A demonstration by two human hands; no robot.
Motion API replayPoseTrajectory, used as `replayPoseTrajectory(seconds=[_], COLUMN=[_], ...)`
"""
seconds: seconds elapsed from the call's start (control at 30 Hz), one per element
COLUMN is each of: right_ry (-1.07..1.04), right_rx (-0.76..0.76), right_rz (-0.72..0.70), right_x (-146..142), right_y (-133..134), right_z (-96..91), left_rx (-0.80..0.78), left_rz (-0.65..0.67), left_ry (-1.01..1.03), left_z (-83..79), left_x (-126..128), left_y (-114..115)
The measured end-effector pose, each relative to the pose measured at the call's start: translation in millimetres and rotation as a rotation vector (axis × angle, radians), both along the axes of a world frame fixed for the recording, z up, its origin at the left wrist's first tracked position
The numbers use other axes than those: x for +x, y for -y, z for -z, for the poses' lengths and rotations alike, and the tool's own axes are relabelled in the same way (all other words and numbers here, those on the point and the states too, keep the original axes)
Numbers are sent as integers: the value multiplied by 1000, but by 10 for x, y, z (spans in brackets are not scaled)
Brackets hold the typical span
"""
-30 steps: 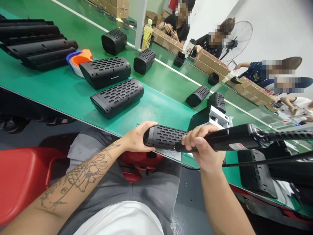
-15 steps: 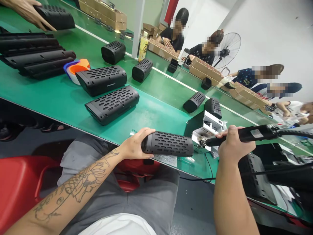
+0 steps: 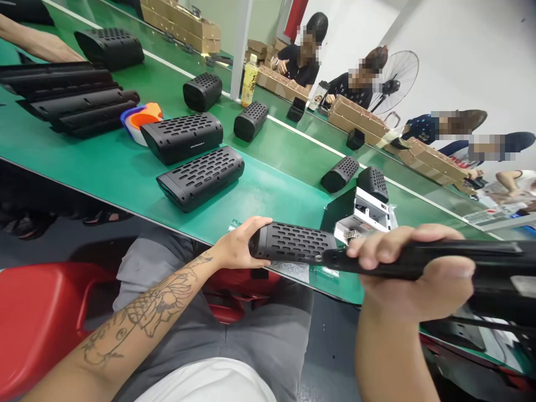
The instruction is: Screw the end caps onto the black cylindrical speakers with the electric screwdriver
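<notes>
My left hand (image 3: 238, 245) grips the left end of a black slotted housing (image 3: 299, 241), which lies sideways over the table's near edge. In my right hand (image 3: 414, 279) is a black electric screwdriver (image 3: 494, 259), held level with its tip at the housing's right end. Whether a screw sits on the tip is too small to see. Just behind the screwdriver stands a screw feeder (image 3: 368, 209), white-fronted with a black side, partly covered by the hand. Two similar housings, one farther back (image 3: 182, 137) and one nearer (image 3: 201, 178), rest on the green mat to the left.
More housings (image 3: 251, 120) stand along the line. Black shells (image 3: 84, 106) are stacked at left beside an orange and blue tape roll (image 3: 144, 120). A co-worker's arm (image 3: 42, 42) reaches in there. A yellow bottle (image 3: 249, 81) stands by the post; other people sit across the table.
My right hand has swung the screwdriver from the screw feeder to the housing's right end, closer to the camera. A co-worker's hand has let go of a housing at upper left.
</notes>
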State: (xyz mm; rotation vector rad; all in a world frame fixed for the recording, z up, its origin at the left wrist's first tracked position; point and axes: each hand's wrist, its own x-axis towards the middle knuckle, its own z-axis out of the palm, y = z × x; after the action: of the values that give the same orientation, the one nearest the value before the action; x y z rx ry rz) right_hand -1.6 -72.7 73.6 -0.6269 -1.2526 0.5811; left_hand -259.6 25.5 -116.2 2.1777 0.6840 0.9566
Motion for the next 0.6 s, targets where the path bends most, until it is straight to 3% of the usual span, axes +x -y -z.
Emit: replayPoseTrajectory(seconds=[0.1, 0.23, 0.6], right_ry=[-42, -80, 5], right_rx=[-27, -43, -122], right_rz=[-234, -237, -303], right_x=[-424, -749, -796], right_y=[-81, -247, -330], right_z=[114, 291, 382], left_rx=[-20, -18, -73], left_rz=[-2, 18, 21], left_ry=[5, 45, 38], left_z=[28, 72, -7], left_x=[17, 39, 52], left_y=[-9, -27, -5])
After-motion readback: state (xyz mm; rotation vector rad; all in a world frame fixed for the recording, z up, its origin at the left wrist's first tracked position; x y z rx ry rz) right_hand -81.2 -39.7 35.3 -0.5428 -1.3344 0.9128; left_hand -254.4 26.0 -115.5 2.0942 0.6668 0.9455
